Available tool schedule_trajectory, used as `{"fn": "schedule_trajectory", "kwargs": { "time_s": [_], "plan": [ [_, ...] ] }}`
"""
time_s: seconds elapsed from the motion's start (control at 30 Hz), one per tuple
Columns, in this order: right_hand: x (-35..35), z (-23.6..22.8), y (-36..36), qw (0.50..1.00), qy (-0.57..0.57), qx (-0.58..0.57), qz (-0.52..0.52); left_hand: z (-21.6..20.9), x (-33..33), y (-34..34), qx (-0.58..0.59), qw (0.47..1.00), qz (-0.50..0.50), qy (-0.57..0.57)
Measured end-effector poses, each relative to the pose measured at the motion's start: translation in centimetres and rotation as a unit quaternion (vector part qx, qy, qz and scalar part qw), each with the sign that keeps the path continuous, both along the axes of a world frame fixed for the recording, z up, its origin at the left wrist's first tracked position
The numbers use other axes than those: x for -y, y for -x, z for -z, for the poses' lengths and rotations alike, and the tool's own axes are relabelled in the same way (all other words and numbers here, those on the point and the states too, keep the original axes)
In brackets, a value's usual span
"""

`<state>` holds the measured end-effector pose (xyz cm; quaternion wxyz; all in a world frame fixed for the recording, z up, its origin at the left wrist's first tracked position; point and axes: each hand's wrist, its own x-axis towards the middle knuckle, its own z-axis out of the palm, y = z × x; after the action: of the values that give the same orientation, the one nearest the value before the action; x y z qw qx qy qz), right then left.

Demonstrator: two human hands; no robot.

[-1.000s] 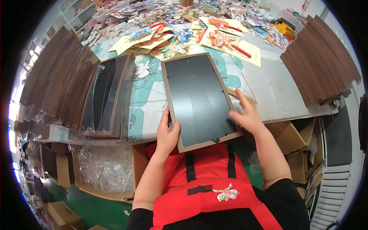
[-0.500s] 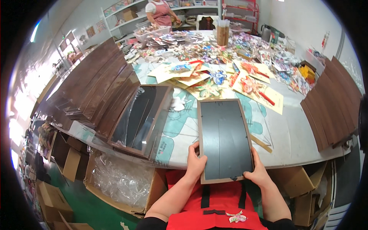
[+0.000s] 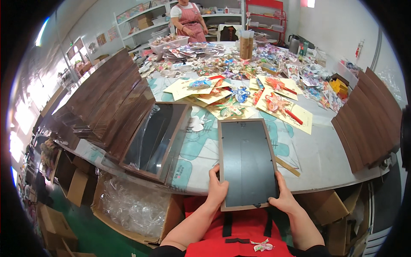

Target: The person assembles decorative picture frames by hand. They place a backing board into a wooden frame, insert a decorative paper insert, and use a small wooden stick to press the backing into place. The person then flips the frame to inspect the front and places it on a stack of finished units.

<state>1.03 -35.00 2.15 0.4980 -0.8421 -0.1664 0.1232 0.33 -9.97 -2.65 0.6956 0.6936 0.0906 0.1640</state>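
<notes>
A brown-edged picture frame (image 3: 247, 165) shows its dark grey back, with small metal tabs round the border. My left hand (image 3: 217, 188) is closed on its left edge, thumb on the backing. On the lower right edge my right hand (image 3: 282, 195) grips too, its thumb at the corner. The frame's near end hangs over the table's front edge, above my red apron (image 3: 239, 240). Beyond its far end lie cream cards (image 3: 231, 109) with colourful paper figures. To the left, another frame (image 3: 156, 139) lies in clear plastic wrap.
Stacked brown frames stand at left (image 3: 107, 103) and right (image 3: 368, 122). A flat strip (image 3: 287, 166) lies right of the held frame. Piled colourful pieces (image 3: 231, 64) cover the table's far part. Below is a carton of clear plastic (image 3: 135, 207). Another person (image 3: 188, 23) stands across the table.
My view has tilted slightly, so the table sits lower in it. Both hands keep their grip on the picture frame. The person across the table stands more upright, arms drawn in.
</notes>
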Motion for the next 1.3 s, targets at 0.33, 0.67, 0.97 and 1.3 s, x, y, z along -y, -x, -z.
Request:
{"fn": "schedule_trajectory", "kwargs": {
  "time_s": [0.33,0.67,0.97,1.3],
  "plan": [
    [-1.7,1.9,-6.6,0.958,-0.244,-0.057,0.139,-1.1,-1.4,1.5,-0.020,0.996,0.055,0.067],
    [-3.3,2.8,-9.5,0.967,-0.187,-0.042,0.166,-0.4,-1.3,1.3,0.000,0.995,0.063,0.071],
    [-4.2,2.3,-9.4,0.945,-0.268,-0.083,0.166,-0.5,-1.4,1.4,0.003,0.997,0.048,0.055],
    [-4.3,2.4,-10.0,0.956,-0.212,-0.103,0.173,-0.7,-1.1,1.4,0.009,0.997,0.049,0.053]
  ]
}}
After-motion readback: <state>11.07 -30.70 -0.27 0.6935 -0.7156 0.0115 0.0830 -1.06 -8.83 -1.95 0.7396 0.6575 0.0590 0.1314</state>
